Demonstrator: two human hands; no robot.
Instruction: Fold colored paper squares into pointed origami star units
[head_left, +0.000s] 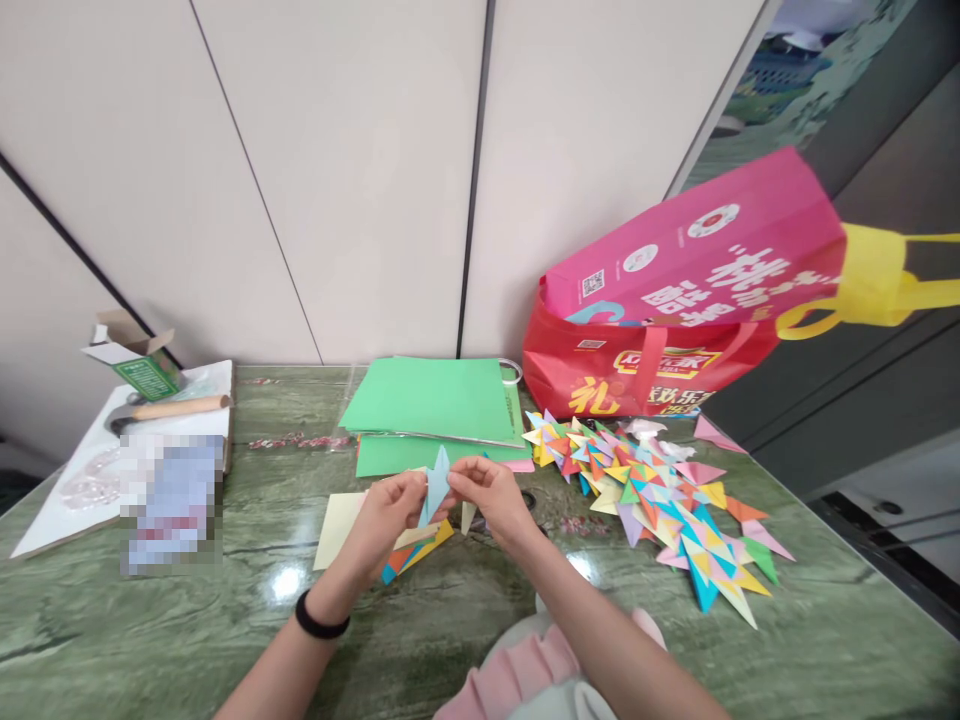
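A pale blue folded paper piece [436, 487] is held upright between my two hands, above the green marbled table. My left hand [394, 510], with a black band on its wrist, pinches the paper's left side. On its right edge, the thumb and fingers of my right hand [491, 497] are closed. Beneath my left hand lie a cream paper sheet [337, 530] and several coloured paper strips [417, 553]. Green paper sheets [435, 395] are stacked just behind my hands. A cream folded bit [468, 517] shows below my right fingers.
Many colourful folded paper triangles [652, 490] lie piled at the right. A red gift bag [577, 365] with a pink box [697, 240] stands behind them. At the left, a white board [67, 500] bears a wooden-handled tool [180, 407] and an open green box [150, 372].
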